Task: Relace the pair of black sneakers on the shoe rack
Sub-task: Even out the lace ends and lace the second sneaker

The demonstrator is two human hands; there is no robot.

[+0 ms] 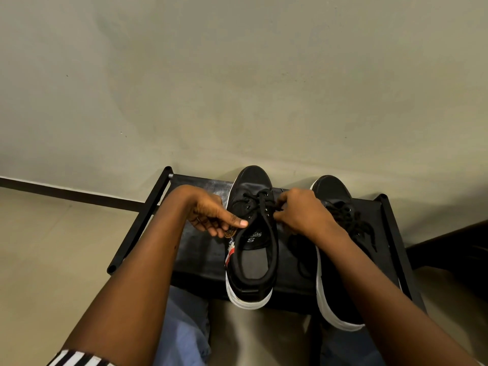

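Two black sneakers with white soles stand toes-to-wall on the black shoe rack (200,249). The left sneaker (250,270) is only laced through its front eyelets; its black lace (260,199) runs across the tongue. My left hand (214,216) grips the left side of its collar, thumb on the rim. My right hand (298,211) pinches the lace at the right-hand eyelets. The right sneaker (335,191) is partly hidden under my right forearm, with its loose black lace (356,223) piled on top.
The rack stands against a plain grey wall (237,88) with a dark skirting strip (66,192) at the left. Beige floor lies to the left, a dark object (454,249) sits at the right, and my knees in blue jeans (184,331) are under the rack's front edge.
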